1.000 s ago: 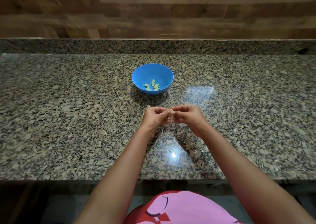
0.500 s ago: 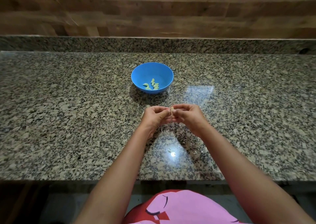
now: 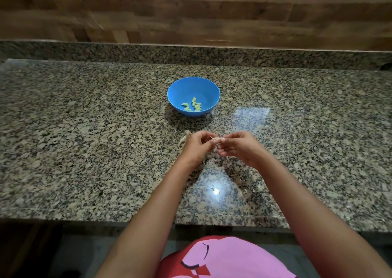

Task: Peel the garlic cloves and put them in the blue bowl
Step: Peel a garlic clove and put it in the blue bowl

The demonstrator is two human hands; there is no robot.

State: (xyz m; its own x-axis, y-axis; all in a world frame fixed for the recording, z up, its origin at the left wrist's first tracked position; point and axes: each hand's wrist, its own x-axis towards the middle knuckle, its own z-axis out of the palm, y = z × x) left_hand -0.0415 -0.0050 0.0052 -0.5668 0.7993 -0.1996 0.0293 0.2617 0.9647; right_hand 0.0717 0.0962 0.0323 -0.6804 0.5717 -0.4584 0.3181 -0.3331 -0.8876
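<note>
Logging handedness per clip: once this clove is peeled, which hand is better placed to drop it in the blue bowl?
Probably the right hand: it pinches the garlic clove. The blue bowl sits just beyond both hands.

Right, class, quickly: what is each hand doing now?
Left hand: pinching the garlic clove.
Right hand: pinching the same clove.

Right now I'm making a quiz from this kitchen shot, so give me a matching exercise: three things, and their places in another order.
Things:
1. garlic clove
2. peeled cloves
3. loose skins

Places:
A. inside the blue bowl
B. on the counter beside the left hand
C. pinched between the left hand and right hand

Pairs: 1-C, 2-A, 3-B
</note>
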